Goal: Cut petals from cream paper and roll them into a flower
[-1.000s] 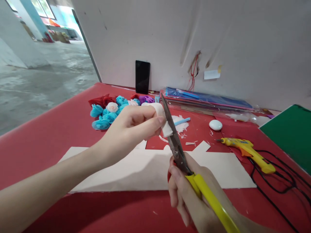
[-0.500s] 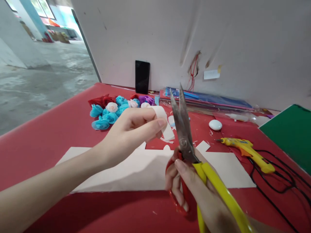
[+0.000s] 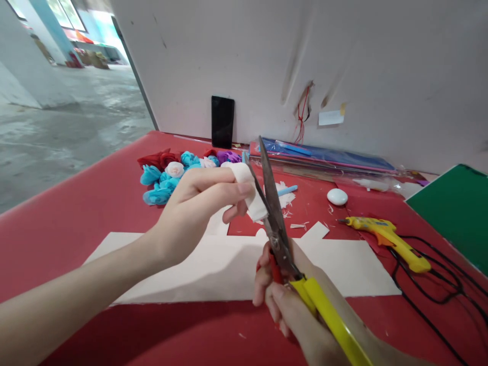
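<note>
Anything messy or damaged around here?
Yes, a little. White scraps lie strewn over the red tabletop beyond the scissors, looking like litter. The pale wall behind has dark streaks, so it looks marked or worn.

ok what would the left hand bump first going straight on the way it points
Beyond the white strip it holds, the left hand would probably meet the scissors first, though depth is hard to judge.

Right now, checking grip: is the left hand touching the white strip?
Touching: the head view shows the left hand pinching the white strip under its thumb.
</note>
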`<state>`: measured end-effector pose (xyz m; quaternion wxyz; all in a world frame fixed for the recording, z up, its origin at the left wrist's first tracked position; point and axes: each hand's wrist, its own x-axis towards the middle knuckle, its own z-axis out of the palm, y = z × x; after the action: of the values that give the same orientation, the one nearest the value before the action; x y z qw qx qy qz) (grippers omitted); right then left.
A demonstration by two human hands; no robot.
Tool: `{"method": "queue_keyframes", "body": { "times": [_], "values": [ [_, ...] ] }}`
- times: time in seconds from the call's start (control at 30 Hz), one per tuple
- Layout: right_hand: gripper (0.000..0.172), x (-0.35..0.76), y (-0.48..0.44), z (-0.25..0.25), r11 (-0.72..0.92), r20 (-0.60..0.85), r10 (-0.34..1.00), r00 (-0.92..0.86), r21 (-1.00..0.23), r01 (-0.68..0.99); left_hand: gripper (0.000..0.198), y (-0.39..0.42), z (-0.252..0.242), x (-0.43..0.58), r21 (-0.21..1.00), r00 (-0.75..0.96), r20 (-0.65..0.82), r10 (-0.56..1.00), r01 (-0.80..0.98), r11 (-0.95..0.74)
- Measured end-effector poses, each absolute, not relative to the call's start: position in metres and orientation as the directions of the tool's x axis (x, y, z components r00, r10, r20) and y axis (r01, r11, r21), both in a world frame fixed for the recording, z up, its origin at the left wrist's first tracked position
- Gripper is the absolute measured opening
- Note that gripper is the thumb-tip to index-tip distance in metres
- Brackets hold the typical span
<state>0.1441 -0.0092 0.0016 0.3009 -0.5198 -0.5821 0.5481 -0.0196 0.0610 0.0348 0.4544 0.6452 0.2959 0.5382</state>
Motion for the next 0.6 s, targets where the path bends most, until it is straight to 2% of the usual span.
{"method": "queue_keyframes", "body": {
  "times": [0.13, 0.37, 0.6],
  "values": [
    [0.010, 0.1441, -0.0079, 0.0083, -0.195, -0.280, 0.924, -0.261, -0.931, 0.309, 0.034, 0.0626, 0.0337, -0.0192, 0.913, 0.230, 0.408, 0.884, -0.133, -0.387],
    [0.006, 0.1433, -0.0058, 0.0066, -0.147, -0.242, 0.930, -0.276, -0.934, 0.326, 0.037, 0.0627, 0.0334, -0.0175, 0.928, 0.258, 0.373, 0.891, -0.098, -0.360],
    [0.022, 0.1461, -0.0110, 0.0075, -0.089, -0.196, 0.934, -0.298, -0.938, 0.336, 0.036, 0.0590, 0.0312, -0.0156, 0.938, 0.284, 0.346, 0.894, -0.131, -0.322]
  ]
}}
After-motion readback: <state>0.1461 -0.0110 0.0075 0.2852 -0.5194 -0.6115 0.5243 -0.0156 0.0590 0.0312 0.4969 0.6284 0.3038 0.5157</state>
